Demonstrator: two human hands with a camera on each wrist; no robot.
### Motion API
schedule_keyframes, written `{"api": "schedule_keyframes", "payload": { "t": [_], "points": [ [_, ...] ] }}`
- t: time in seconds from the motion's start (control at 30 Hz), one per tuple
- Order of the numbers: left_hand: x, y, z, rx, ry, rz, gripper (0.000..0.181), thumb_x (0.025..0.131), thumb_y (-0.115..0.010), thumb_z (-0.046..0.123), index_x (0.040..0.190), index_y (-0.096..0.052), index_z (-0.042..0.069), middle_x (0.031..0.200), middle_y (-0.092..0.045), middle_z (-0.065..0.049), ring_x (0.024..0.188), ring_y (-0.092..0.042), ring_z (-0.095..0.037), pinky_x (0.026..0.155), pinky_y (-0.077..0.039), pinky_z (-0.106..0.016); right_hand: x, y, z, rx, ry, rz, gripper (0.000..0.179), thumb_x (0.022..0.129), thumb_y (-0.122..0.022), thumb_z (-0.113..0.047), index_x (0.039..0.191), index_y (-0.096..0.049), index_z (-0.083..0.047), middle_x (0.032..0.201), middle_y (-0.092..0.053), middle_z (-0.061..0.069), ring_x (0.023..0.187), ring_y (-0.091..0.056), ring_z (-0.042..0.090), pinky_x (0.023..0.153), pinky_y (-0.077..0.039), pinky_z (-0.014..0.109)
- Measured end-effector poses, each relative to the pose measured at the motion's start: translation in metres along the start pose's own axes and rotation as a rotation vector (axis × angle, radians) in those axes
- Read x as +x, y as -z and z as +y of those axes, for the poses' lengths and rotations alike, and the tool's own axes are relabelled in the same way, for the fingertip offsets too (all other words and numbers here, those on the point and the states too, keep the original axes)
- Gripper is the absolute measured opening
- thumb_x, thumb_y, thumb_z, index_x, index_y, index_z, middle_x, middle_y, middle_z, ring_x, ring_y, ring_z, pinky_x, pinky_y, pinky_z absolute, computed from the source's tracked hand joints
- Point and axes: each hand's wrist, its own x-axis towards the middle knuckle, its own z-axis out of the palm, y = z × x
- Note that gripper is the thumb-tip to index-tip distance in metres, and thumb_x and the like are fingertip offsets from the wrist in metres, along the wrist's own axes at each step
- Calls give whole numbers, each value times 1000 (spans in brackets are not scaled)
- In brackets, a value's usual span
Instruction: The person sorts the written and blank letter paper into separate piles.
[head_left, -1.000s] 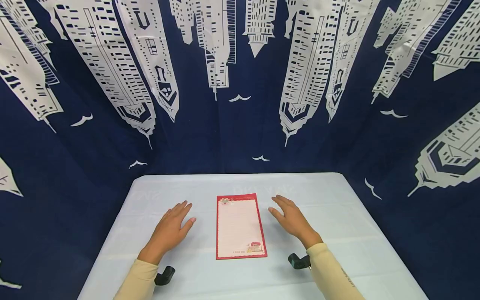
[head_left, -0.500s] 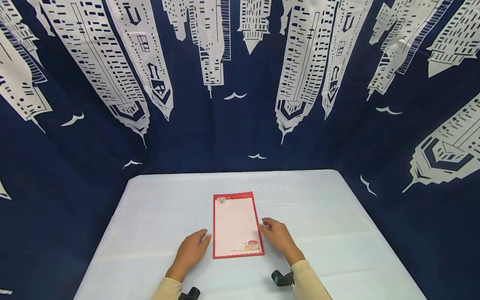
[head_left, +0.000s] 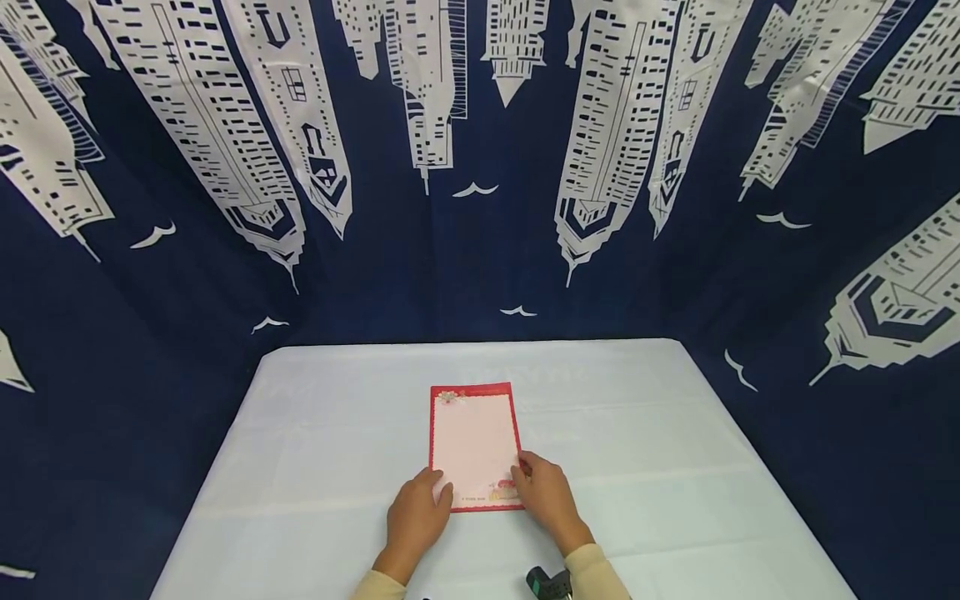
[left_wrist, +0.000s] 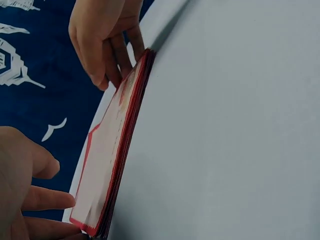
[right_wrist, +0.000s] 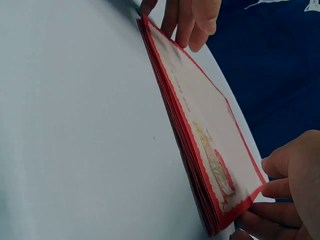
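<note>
A red-bordered notepad (head_left: 474,442) with pale pages, a flower at its top corner and a small printed picture at the bottom, lies on the table. My left hand (head_left: 418,510) is at its lower left side; the fingertips touch the edge while the thumb hangs above the page, apart from it in the left wrist view. At the lower right side is my right hand (head_left: 547,498), its fingers (right_wrist: 270,215) against and partly beneath the corner, its thumb close over the edge. Stacked sheets show along the notepad's near edge (right_wrist: 185,150).
A white cloth covers the table (head_left: 330,433). Behind and beside it hangs a dark blue curtain (head_left: 450,275) printed with white buildings and birds. A black device (head_left: 549,583) sits at my right wrist.
Both hands have come down and inward from the sides of the notepad to its lower edges. The notepad has stayed in about the same place.
</note>
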Motion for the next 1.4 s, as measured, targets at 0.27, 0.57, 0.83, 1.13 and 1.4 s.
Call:
{"api": "schedule_keyframes", "payload": {
  "t": [0.27,0.57,0.83,1.13,1.4],
  "points": [
    [-6,-8,3,96,-63,72,23,81,-79,7,104,-77,1,121,-68,-25,102,-67,-40,78,-55,-51,-4,-4,-1,-103,97,124,24,90,-74,-11,109,-75,4,107,-74,18,104,-70,36,89,-55,48],
    [-1,-13,0,-162,-45,215,35,73,-73,-22,100,-76,1,107,-66,-13,86,-63,-22,73,-54,-34,1,-12,5,181,11,224,30,82,-78,4,112,-72,-1,93,-72,6,77,-68,14,69,-57,31],
    [5,3,-12,-337,117,223,46,76,-72,-19,118,-68,-2,87,-67,-8,72,-64,-18,63,-52,-29,7,-10,-7,377,-96,162,37,84,-76,1,120,-67,2,85,-68,2,73,-63,13,65,-52,26],
    [8,41,-41,-357,226,251,25,82,-74,-9,106,-74,-5,84,-70,-11,72,-67,-21,61,-51,-23,20,-25,-51,409,-33,27,21,90,-72,-7,109,-73,2,81,-67,0,71,-59,12,65,-50,27],
    [6,73,-77,-264,310,259,21,87,-70,-3,107,-74,-6,90,-72,-16,79,-70,-28,62,-50,-27,27,-55,-89,382,-1,-66,18,90,-69,-9,105,-74,0,74,-62,-4,64,-51,7,61,-45,24]
  ]
}}
